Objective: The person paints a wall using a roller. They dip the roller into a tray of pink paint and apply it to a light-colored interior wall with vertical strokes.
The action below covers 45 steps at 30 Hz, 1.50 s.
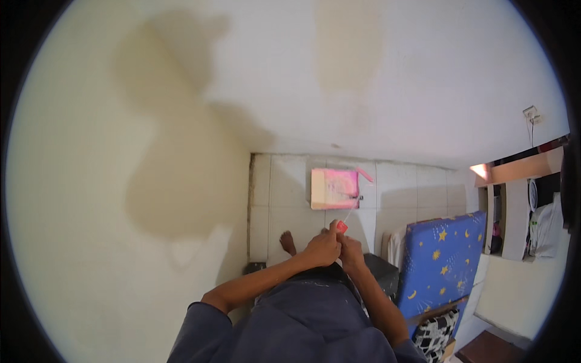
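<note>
In front of my waist, my left hand (322, 248) and my right hand (351, 250) are held close together with their fingers closed. A small bright red object (342, 227) sticks out at the fingertips, gripped between the two hands. From it a thin pale line (349, 213), rod or cord I cannot tell, runs toward the floor. Beyond the hands lies a pink and cream rectangular box or tray (327, 189), with a small dark piece (361, 198) at its right edge. Beside its far right corner rests a pink strip (364, 175).
White tiles (393, 187) cover the floor, meeting a pale wall (290, 78) ahead and another (121, 266) at left. To the right a blue star-patterned mattress (445, 260) leans beside a dark box (381, 273). Farther right stands a shelf (514, 218); a wall socket (531, 113) has a cord.
</note>
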{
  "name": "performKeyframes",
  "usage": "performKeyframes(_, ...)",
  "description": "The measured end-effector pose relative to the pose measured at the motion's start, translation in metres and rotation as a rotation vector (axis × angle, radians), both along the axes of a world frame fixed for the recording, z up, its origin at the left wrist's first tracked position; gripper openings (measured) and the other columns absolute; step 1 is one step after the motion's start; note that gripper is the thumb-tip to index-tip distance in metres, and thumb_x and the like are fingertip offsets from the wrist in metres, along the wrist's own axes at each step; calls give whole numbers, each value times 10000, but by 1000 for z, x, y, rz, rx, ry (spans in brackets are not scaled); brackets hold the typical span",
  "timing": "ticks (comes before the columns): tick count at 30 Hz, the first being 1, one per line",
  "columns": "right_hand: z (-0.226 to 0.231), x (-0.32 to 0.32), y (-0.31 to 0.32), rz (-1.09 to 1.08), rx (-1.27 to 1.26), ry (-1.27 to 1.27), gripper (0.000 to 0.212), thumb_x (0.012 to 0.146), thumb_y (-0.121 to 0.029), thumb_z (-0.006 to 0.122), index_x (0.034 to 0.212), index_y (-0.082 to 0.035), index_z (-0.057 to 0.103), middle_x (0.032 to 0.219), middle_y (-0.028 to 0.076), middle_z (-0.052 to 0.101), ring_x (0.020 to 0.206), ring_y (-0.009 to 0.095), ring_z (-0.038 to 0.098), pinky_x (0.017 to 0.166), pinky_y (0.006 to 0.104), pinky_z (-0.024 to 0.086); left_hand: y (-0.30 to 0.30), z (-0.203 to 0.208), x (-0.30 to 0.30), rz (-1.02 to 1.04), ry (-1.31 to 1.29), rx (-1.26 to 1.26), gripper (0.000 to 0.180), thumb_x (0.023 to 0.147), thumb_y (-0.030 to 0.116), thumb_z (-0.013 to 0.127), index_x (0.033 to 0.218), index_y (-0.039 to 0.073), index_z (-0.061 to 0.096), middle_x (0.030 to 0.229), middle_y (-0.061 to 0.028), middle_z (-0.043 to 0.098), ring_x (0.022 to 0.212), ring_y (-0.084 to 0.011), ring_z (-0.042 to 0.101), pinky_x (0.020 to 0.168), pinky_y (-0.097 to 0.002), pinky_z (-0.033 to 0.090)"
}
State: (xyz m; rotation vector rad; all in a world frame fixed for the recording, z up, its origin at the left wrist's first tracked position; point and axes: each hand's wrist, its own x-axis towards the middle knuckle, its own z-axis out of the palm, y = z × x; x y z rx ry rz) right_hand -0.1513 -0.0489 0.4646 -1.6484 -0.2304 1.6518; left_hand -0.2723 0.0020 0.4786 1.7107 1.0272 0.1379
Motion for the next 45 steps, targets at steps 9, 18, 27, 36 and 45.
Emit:
performKeyframes(9,-100,156,17,331,-488,-145,288,807,-223,592,935,35,579,837,131,627,683,239,617,623,364,520,-7,-69,-4,292,-30,-313,557,851,284,514,1274,4,283,1073,-231,570,921,-384,591,831,-433,448)
performKeyframes(18,-212,293,82,1510,44,-998,341,736,-281,641,878,26,593,878,244,619,837,389,614,742,445,508,-177,-145,-83,1113,478,-402,384,813,141,545,1158,-17,493,790,-159,628,685,-252,633,653,-358,494)
performKeyframes(27,-274,304,179,1782,110,-1075,218,736,-182,593,846,4,622,864,205,643,815,345,638,724,423,525,-301,-131,4,1213,663,-362,150,794,99,578,912,9,566,655,-130,599,597,-223,612,587,-339,470)
performKeyframes(36,-319,294,219,1820,35,-1063,316,737,-243,652,905,19,602,917,220,628,858,356,623,754,423,516,-315,-130,26,1448,642,-688,169,795,109,612,937,27,573,642,-97,602,513,-164,592,471,-285,464)
performKeyframes(45,-291,307,226,1831,19,-1067,253,737,-204,637,858,17,628,895,214,640,840,351,634,753,421,518,-315,-145,21,1426,592,-709,193,798,125,610,956,18,580,685,-112,627,537,-158,607,481,-281,484)
